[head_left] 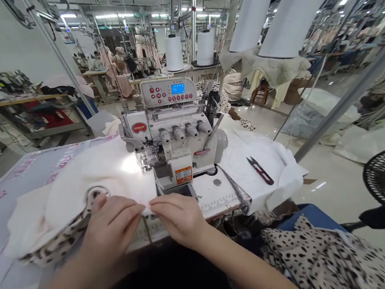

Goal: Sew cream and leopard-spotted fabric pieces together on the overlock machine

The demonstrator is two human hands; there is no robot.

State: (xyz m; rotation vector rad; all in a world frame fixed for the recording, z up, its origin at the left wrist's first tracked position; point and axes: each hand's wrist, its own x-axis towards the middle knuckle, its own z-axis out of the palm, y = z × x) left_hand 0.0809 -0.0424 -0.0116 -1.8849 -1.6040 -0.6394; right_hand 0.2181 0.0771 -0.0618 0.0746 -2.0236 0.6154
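Cream fabric (101, 174) lies beside the overlock machine (174, 134). The left hand (111, 229) and right hand (177, 219) press it flat, each grip released, fingers extended.

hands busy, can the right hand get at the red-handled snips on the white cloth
Probably yes: the right hand rests on cream knit fabric, and the red-handled steel snips lie on white cloth right of the white overlock machine, nothing raised between.

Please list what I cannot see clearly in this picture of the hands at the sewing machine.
Head view:
- Cream fabric under the left hand and right hand: hidden by them.
- Overlock machine's presser foot: washed out by glare.
- Thread cones' tops: cut off by the top edge.
- Display text: too small.
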